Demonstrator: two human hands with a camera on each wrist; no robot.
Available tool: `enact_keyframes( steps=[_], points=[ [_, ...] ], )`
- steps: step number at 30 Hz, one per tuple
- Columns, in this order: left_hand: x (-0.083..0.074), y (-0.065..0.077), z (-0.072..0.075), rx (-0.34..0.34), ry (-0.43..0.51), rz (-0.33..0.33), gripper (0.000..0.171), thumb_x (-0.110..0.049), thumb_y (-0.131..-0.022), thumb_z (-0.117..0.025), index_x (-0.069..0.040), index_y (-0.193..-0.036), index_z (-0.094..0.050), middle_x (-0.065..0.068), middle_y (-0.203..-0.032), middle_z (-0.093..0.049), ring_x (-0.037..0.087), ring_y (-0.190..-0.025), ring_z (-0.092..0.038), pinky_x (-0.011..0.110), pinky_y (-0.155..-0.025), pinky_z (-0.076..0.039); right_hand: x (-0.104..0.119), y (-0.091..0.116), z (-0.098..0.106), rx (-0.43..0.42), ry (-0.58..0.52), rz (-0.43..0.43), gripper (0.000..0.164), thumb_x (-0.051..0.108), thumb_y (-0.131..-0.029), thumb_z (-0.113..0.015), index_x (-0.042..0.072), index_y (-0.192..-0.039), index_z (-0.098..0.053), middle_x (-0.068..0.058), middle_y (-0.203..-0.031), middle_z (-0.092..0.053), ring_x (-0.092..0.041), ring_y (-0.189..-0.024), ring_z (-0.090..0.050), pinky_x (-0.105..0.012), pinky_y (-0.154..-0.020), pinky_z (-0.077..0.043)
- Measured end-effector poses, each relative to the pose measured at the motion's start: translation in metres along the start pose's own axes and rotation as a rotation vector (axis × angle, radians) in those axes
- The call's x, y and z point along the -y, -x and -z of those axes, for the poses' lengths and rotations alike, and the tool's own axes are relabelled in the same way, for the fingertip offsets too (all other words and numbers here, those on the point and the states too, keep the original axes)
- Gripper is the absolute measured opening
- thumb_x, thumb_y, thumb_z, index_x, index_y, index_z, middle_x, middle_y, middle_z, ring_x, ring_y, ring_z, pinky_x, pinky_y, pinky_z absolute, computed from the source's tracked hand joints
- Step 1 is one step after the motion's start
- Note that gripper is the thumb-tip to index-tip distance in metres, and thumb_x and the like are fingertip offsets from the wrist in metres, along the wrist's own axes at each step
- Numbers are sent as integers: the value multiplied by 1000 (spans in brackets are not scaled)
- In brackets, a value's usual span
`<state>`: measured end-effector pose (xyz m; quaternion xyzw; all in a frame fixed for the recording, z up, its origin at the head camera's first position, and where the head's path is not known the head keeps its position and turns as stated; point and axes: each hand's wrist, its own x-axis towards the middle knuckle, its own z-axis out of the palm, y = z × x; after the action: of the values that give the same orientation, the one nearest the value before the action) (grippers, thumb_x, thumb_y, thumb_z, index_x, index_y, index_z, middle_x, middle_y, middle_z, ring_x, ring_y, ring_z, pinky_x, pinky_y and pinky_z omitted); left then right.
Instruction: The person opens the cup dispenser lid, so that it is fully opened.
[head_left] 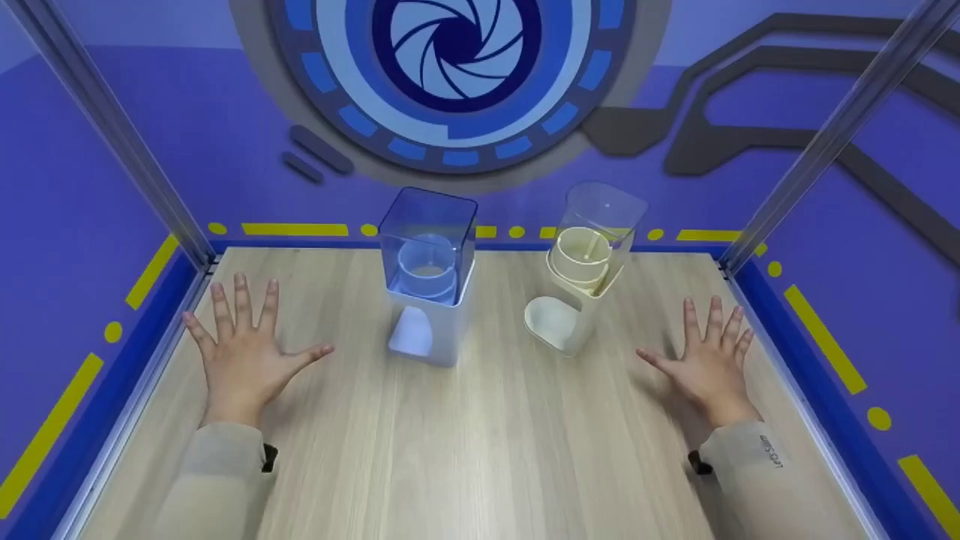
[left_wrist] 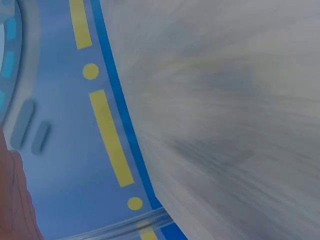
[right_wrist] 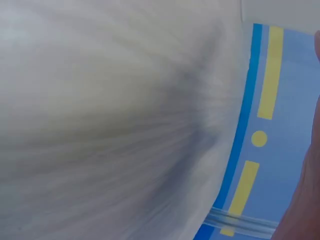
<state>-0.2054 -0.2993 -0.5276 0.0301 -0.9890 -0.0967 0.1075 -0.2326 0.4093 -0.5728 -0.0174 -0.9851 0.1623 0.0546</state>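
My left hand (head_left: 247,367), fingers spread wide, is over the left part of the table and holds nothing. On the opposite side, my right hand (head_left: 709,367) is spread likewise, with nothing in it. Between them stand two upright dispenser-like containers. The bluish-white container (head_left: 442,334) has a clear square top, a round ring inside and an opening low at the front; it is nearer my left hand. A cream container (head_left: 581,330) with a clear rounded top, a similar ring and a scoop-shaped front lip is nearer my right hand. Neither hand touches a container.
The wood-grain table (head_left: 480,450) is bordered by blue panels with yellow dashes. Metal posts (head_left: 135,150) rise at both back corners. Behind the containers is a purple wall (head_left: 187,135) with a round printed emblem. Both wrist views show the blurred tabletop (left_wrist: 225,125).
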Motion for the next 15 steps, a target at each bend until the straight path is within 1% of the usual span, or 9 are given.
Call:
enact_keyframes(
  steps=[5, 8, 11, 15],
  points=[
    [-11, 0, 5, -23, 5, 3, 141, -104, -83, -59, -25, -183, 0, 8, -185, 34, 44, -172, 33, 86, -130, 27, 10, 1, 4, -23, -32, 0, 138, 87, -92, -69, 23, -181, 15, -11, -182, 41, -53, -160, 49, -84, -128, 30],
    [-21, -1, 8, -30, 40, -2, 140, -103, -84, -59, -25, -183, 1, 8, -185, 35, 45, -173, 31, 86, -130, 26, 18, 1, 11, -63, -53, 13, 140, 84, -92, -73, 23, -181, 16, -11, -183, 41, -52, -162, 47, -82, -130, 29],
    [-31, -1, 10, -17, 87, -25, 139, -99, -87, -60, -22, -183, 4, 10, -186, 33, 49, -173, 28, 88, -130, 24, 27, 2, 17, -92, -77, 31, 141, 81, -91, -76, 23, -182, 15, -13, -184, 38, -52, -166, 42, -79, -133, 28],
    [-42, -3, 13, 0, 144, -74, 138, -93, -90, -65, -18, -183, 3, 14, -188, 25, 52, -174, 22, 88, -131, 20, 40, 4, 23, -116, -108, 54, 142, 79, -90, -79, 22, -182, 14, -14, -186, 35, -53, -167, 40, -77, -135, 27]
  ],
)
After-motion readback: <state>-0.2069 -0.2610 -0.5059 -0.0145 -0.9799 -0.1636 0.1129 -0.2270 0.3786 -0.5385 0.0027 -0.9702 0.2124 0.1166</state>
